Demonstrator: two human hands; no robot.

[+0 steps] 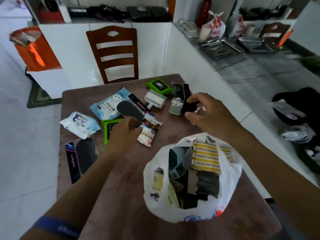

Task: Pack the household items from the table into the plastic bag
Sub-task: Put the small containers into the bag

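The right hand (206,112) pinches a small black object (187,107) above the brown table (121,196); the left hand (123,134) grips a white printed sachet (149,132). Both should drop straight into the open white plastic bag (230,172) nearby, avoiding its rim.

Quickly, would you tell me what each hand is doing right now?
Left hand: pinching the white snack packet.
Right hand: holding a small black item.
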